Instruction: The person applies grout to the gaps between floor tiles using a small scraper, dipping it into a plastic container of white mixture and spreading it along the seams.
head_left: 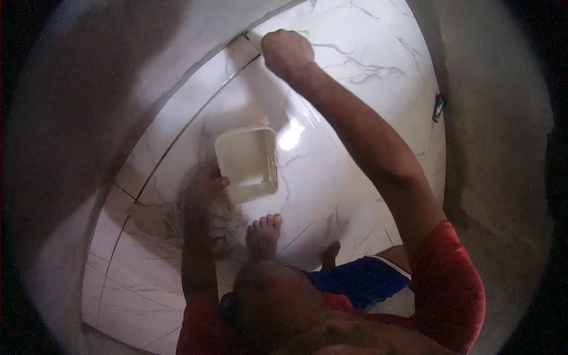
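Right hand (287,50) fingers curled out of sight; left hand (207,183) blurred beside tub (247,163)

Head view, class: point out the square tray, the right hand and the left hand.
Square tray (247,163): head view, on its pale inner floor.
Right hand (287,50): head view, on the back of the fist at the floor joint.
Left hand (208,182): head view, on the fingers at the tray's left rim.

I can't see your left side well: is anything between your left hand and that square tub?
Nothing visible. The left hand already touches the rim of the square tub, which sits on the marble floor. The right hand is up at a tile joint.
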A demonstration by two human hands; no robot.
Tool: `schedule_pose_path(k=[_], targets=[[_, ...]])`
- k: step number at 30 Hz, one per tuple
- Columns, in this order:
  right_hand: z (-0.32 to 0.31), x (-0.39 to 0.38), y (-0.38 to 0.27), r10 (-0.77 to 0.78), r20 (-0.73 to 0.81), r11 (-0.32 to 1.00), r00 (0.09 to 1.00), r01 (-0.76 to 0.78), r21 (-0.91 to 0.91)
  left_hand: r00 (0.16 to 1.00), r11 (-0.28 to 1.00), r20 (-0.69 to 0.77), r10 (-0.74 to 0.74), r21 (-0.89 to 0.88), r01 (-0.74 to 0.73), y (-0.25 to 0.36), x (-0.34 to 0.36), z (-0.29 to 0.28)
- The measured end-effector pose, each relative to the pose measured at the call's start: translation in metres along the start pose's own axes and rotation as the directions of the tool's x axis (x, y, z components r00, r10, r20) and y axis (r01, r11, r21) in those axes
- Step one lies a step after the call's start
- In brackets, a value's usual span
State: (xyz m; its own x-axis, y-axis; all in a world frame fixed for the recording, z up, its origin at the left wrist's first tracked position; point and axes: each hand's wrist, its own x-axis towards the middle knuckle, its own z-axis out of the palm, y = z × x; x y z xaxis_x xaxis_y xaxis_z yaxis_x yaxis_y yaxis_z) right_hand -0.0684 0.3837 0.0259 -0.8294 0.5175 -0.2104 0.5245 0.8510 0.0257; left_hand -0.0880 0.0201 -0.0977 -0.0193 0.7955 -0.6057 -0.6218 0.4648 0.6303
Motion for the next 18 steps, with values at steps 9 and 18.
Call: schedule_pose_path(k=[9, 18], targets=[[-0.028, 0.010, 0.032, 0.107, 0.007, 0.994, 0.994, -0.107, -0.020, 0.999, 0.999, -0.038, 0.032, 0.020, -0.031, -0.003, -0.002, 0.004], [-0.011, -0.003, -0.026, -0.073, 0.065, 0.997, 0.995, 0.071, 0.033, 0.998, 0.999, -0.063, 0.028, -0.029, -0.030, -0.006, -0.008, 0.000]])
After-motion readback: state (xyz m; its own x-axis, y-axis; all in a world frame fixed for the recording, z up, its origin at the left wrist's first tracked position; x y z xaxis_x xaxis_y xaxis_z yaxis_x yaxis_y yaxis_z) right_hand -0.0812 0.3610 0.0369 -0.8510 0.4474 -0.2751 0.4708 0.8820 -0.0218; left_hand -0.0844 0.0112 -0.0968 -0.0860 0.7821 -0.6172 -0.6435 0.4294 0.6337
